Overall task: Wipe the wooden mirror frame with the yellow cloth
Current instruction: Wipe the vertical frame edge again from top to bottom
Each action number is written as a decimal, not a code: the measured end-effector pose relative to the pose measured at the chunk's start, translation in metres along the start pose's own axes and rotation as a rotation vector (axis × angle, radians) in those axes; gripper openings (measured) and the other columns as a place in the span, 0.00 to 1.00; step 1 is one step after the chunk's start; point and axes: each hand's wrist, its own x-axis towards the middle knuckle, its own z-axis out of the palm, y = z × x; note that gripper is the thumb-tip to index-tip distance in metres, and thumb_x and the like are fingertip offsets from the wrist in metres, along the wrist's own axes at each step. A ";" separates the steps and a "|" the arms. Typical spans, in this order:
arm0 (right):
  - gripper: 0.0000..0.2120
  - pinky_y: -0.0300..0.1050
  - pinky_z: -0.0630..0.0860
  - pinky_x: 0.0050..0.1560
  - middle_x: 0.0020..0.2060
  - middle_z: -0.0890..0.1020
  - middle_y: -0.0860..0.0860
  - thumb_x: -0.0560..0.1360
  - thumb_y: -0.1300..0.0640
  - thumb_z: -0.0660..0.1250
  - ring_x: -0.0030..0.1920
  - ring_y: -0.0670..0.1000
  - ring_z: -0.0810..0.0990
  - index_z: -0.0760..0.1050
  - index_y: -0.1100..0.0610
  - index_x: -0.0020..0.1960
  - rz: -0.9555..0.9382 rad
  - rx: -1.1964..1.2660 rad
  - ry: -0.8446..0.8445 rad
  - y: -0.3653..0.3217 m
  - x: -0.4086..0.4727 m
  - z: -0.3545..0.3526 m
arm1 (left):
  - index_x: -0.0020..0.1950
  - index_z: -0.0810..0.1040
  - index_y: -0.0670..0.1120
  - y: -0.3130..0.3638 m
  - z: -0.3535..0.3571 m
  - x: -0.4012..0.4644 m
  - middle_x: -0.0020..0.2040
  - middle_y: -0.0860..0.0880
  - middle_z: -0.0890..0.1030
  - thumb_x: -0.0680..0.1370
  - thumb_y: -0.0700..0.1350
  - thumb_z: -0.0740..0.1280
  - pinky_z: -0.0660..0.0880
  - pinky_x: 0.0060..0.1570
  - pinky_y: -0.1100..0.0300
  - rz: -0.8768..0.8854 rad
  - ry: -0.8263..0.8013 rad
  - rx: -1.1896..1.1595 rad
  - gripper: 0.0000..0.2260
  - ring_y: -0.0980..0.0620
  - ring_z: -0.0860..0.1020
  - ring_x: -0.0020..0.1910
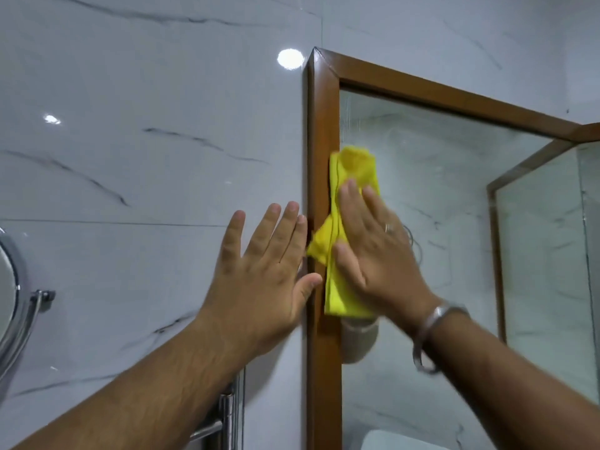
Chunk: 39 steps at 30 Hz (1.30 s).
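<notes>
A marble wall (146,157) carries the frame (319,125). The left hand (263,271) lies flat beside its left rail, fingers (269,228) spread. The right hand (373,248), fingers flat and slightly apart, presses the cloth (352,167) against that rail and the glass.

You face a glossy white marble-look tiled wall (146,151) with dark grey veins and a horizontal grout line at mid-left. Two ceiling-light reflections (290,58) glare at upper centre and upper left. A round chrome wall mirror (13,287) sits at the left edge; a chrome rail (224,417) stands at bottom centre.
</notes>
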 end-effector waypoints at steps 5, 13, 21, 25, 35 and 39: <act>0.31 0.51 0.52 0.77 0.79 0.52 0.53 0.78 0.45 0.46 0.79 0.54 0.48 0.49 0.55 0.78 0.061 -0.006 0.096 0.015 0.059 0.002 | 0.80 0.59 0.41 -0.002 0.018 0.001 0.81 0.41 0.55 0.82 0.61 0.46 0.49 0.75 0.35 0.050 0.104 0.055 0.33 0.41 0.52 0.80; 0.30 0.60 0.55 0.75 0.79 0.51 0.57 0.81 0.45 0.46 0.78 0.61 0.50 0.48 0.58 0.79 0.029 -0.020 0.012 -0.010 -0.113 0.039 | 0.81 0.54 0.40 -0.003 0.018 -0.001 0.81 0.39 0.53 0.83 0.61 0.42 0.48 0.75 0.35 0.050 0.084 0.137 0.33 0.41 0.51 0.80; 0.31 0.48 0.48 0.76 0.78 0.52 0.53 0.78 0.44 0.50 0.79 0.55 0.49 0.49 0.54 0.78 -0.069 -0.035 0.035 0.021 -0.002 0.012 | 0.80 0.58 0.39 -0.002 0.018 -0.001 0.80 0.39 0.55 0.83 0.60 0.45 0.52 0.74 0.34 0.066 0.148 0.107 0.33 0.39 0.53 0.80; 0.35 0.48 0.49 0.78 0.79 0.52 0.54 0.77 0.40 0.49 0.79 0.53 0.48 0.49 0.56 0.79 0.000 0.007 0.111 0.033 0.105 -0.014 | 0.79 0.60 0.39 -0.003 0.017 0.000 0.80 0.38 0.57 0.82 0.61 0.47 0.53 0.74 0.33 0.082 0.170 0.100 0.33 0.38 0.55 0.79; 0.33 0.33 0.56 0.72 0.76 0.62 0.59 0.69 0.59 0.59 0.77 0.54 0.59 0.63 0.61 0.74 -0.044 0.238 0.117 0.037 0.099 -0.024 | 0.81 0.54 0.40 -0.003 0.014 -0.001 0.81 0.39 0.53 0.83 0.61 0.42 0.47 0.76 0.35 0.056 0.118 0.163 0.34 0.40 0.51 0.80; 0.32 0.55 0.58 0.76 0.75 0.64 0.61 0.69 0.60 0.58 0.77 0.59 0.59 0.64 0.63 0.73 -0.062 0.257 0.081 0.030 0.046 -0.014 | 0.82 0.52 0.41 0.000 0.015 -0.005 0.81 0.40 0.51 0.83 0.62 0.40 0.46 0.76 0.37 0.034 0.113 0.172 0.34 0.41 0.49 0.80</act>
